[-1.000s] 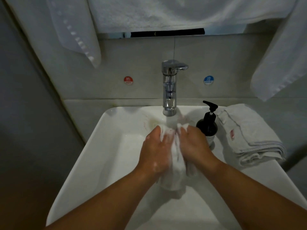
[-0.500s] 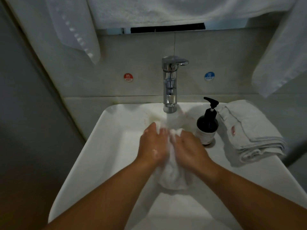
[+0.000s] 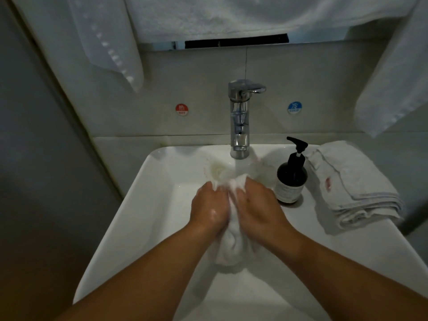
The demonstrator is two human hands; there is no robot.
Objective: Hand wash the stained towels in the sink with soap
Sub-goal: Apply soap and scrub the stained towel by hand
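Note:
A wet white towel (image 3: 231,246) is bunched between my two hands over the white sink (image 3: 148,205), under the running chrome tap (image 3: 239,117). My left hand (image 3: 209,210) grips the towel's left side; suds glisten on its back. My right hand (image 3: 259,207) grips the right side, knuckles close to the left hand's. The towel's lower end hangs below my wrists into the basin. A dark soap pump bottle (image 3: 291,177) stands on the sink's right ledge. Next to it lies a folded white towel with a red stain (image 3: 352,184).
White towels hang above: one at the upper left (image 3: 108,42), a wide one across the top (image 3: 231,15), one at the right (image 3: 393,77). Red hot (image 3: 181,109) and blue cold (image 3: 294,107) stickers flank the tap. A dark wall (image 3: 34,181) closes the left side.
Both hands have slid a little toward me along the towel while rubbing it, and the bunched cloth between them has shifted. The view has dipped slightly.

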